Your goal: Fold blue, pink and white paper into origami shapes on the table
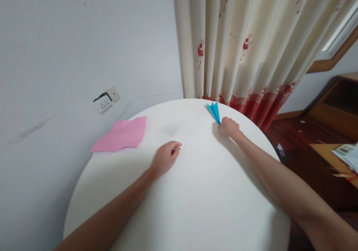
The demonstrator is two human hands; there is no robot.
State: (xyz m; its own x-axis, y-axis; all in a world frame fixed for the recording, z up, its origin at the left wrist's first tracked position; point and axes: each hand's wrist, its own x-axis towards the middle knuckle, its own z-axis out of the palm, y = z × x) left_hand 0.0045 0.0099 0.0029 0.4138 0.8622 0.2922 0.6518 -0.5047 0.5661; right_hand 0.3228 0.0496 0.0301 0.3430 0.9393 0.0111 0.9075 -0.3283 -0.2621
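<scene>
My right hand reaches to the far side of the round white table and pinches the near tip of a small folded blue paper piece, which lies near the table's far edge. My left hand rests on the table's middle with fingers loosely curled and nothing in it. A pink sheet of folded paper lies flat at the table's far left, a short way beyond my left hand.
A cream curtain with red flowers hangs just behind the table. A grey wall with a white socket stands at left. Brown wooden furniture and papers are at right, over a dark wooden floor.
</scene>
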